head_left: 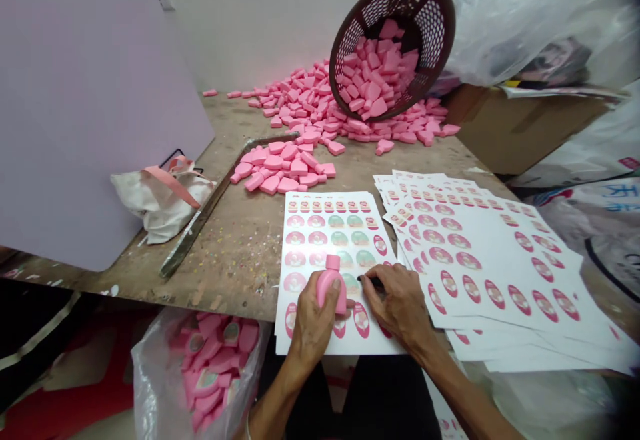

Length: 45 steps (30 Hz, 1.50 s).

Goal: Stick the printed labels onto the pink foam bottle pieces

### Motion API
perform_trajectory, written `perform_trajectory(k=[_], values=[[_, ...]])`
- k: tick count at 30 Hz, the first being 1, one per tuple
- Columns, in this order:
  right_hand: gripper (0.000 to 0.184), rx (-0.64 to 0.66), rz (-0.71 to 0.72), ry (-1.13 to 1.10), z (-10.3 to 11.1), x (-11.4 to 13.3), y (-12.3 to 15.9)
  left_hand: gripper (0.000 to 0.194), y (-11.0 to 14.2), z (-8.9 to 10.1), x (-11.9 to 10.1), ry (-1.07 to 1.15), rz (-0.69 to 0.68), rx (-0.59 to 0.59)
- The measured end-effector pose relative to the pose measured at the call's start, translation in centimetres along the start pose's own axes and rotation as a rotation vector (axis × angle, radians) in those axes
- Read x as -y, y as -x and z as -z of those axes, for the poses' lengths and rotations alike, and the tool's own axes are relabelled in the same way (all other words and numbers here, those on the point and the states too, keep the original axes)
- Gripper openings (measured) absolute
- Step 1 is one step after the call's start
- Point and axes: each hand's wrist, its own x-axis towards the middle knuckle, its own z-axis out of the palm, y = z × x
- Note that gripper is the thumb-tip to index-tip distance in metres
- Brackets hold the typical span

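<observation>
My left hand (pixel 316 317) is closed round a small pink toy bottle (pixel 332 287), which stands upright with its cap end away from me. Beneath both hands lies a sticker sheet (pixel 327 250) printed with pink and green labels. My right hand (pixel 395 297) rests on the sheet's right side, its thumb and fingers pinched on a thin black tool (pixel 373 281). Most of that tool is hidden by the fingers, so its kind does not show. The bottle and the black tool are apart.
A tipped brown basket (pixel 345 17) spills pink bottles (pixel 300 97) across the back; a nearer heap (pixel 280 167) lies beside a metal bar (pixel 200 217). Used sticker sheets (pixel 493 247) spread rightward. A plastic bag (pixel 153 360) of labelled bottles hangs below the table edge. A cardboard box (pixel 525 123) stands right.
</observation>
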Motion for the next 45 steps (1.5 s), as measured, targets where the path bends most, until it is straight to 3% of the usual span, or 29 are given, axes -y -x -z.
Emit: perform_trajectory(k=[6, 13, 18, 21, 24, 29, 34, 37, 41, 45], values=[[0.015, 0.013, 0.021, -0.009, -0.3, -0.4, -0.1, 0.042, -0.1, -0.1, 0.0, 0.023, 0.014, 0.005], [0.012, -0.092, 0.134, 0.093, 0.2, 0.4, 0.2, 0.041, -0.1, 0.1, 0.1, 0.034, 0.003, 0.013], [0.013, -0.103, 0.018, 0.122, 0.2, 0.2, 0.1, 0.045, 0.1, 0.0, -0.4, 0.072, 0.034, 0.014], [0.015, -0.033, 0.041, 0.098, 0.1, 0.1, -0.1, 0.045, 0.1, 0.1, -0.4, 0.072, 0.045, 0.014], [0.017, -0.003, 0.071, 0.009, 0.0, 0.0, -0.2, 0.044, 0.1, 0.2, -0.3, 0.077, 0.043, 0.022], [0.019, -0.073, 0.016, -0.199, 0.0, -0.2, -0.3, 0.044, 0.2, 0.3, -0.4, 0.110, 0.040, 0.032], [0.023, -0.065, -0.265, -0.476, 1.4, 0.0, -0.6, 0.047, 0.2, 0.3, -0.4, 0.169, 0.052, -0.010], [0.025, -0.030, -0.375, -0.554, 2.5, 1.1, -1.0, 0.051, 0.3, 0.2, -0.4, 0.317, 0.066, -0.047], [0.032, 0.077, -0.353, -0.639, 2.9, 3.5, -1.2, 0.055, 0.8, -0.1, -0.7, 0.540, 0.100, -0.090], [0.027, 0.127, -0.357, -0.685, 2.4, 4.7, -1.2, 0.057, 1.4, -0.2, -1.1, 0.572, 0.090, -0.056]])
